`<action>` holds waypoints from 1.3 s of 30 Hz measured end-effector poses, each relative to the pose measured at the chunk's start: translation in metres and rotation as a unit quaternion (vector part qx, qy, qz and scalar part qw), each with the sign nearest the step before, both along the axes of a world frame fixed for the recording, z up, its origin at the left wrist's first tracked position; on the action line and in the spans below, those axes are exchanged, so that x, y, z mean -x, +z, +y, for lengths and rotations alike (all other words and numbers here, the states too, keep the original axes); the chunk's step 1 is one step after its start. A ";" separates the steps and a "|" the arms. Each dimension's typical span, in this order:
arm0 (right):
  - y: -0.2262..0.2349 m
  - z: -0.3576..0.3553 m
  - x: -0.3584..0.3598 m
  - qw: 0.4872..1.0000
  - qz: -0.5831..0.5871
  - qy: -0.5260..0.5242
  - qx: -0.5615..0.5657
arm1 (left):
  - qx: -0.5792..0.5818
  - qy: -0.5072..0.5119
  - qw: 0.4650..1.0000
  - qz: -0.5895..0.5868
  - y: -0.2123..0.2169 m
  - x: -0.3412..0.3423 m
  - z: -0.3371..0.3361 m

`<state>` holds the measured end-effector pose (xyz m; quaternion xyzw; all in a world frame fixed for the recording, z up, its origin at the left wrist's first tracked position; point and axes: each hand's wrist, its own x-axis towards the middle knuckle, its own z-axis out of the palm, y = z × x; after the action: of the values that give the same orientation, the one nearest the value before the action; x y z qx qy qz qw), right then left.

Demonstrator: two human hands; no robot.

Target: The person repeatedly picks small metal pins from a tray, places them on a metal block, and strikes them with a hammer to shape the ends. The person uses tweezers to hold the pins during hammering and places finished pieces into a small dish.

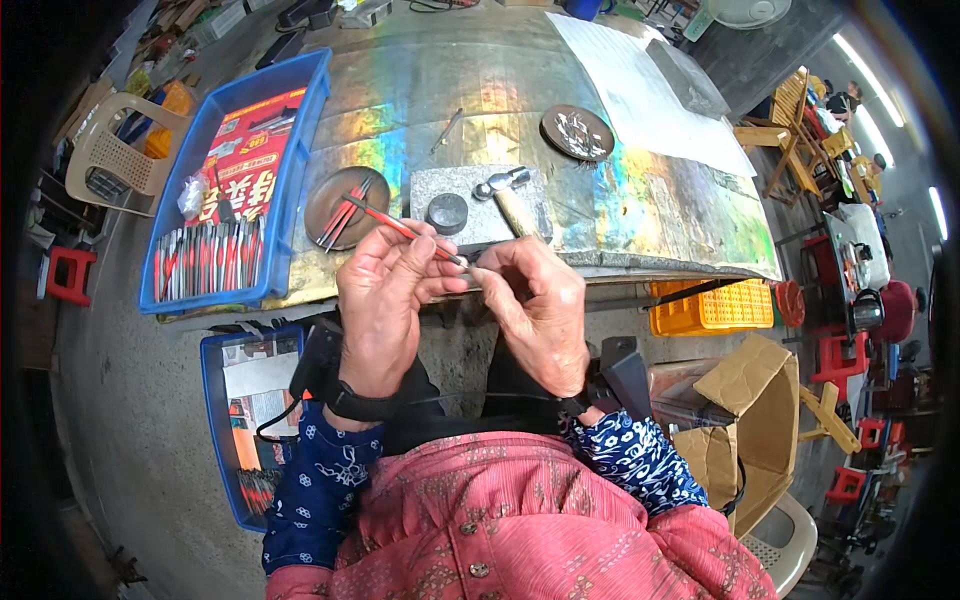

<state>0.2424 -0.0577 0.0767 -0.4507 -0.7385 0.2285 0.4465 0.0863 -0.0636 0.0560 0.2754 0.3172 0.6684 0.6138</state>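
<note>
Between thumb and fingers, my left hand [385, 285] grips a thin red-and-black pen-like rod [385, 218], slanting down to the right. Close beside the rod's lower black end, my right hand [535, 305] is closed in a pinch. A small greyish bit shows at its fingertips, too small to name. Behind my left hand, a round brown dish [322, 217] carries several similar red rods with grey tips. A grey stone slab [425, 187] lies beyond my hands, bearing a round dark block [447, 213] and a hammer [512, 205] with a pale wooden handle.
On the table's left stands a blue tray [322, 85] with rows of red, black and silver rods. A second brown dish [577, 133] holds small whitish pieces. Below are another blue tray [215, 430], a yellow crate [715, 308] and an open cardboard box [765, 430].
</note>
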 end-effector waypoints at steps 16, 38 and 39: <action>-0.010 0.022 -0.043 0.959 -0.274 -0.074 0.018 | -0.091 0.074 0.952 0.283 -0.012 0.015 0.056; -0.013 0.016 -0.041 0.941 -0.318 -0.112 0.005 | -0.149 0.149 0.865 0.455 -0.013 0.004 0.053; -0.011 0.017 -0.041 0.935 -0.332 -0.124 -0.009 | -0.165 0.165 0.834 0.501 -0.011 0.004 0.051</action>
<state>0.2831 -0.0412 0.0657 -0.5846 -0.7850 0.0021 0.2047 0.0825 -0.0127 0.0446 0.6131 0.5073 0.5725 0.1974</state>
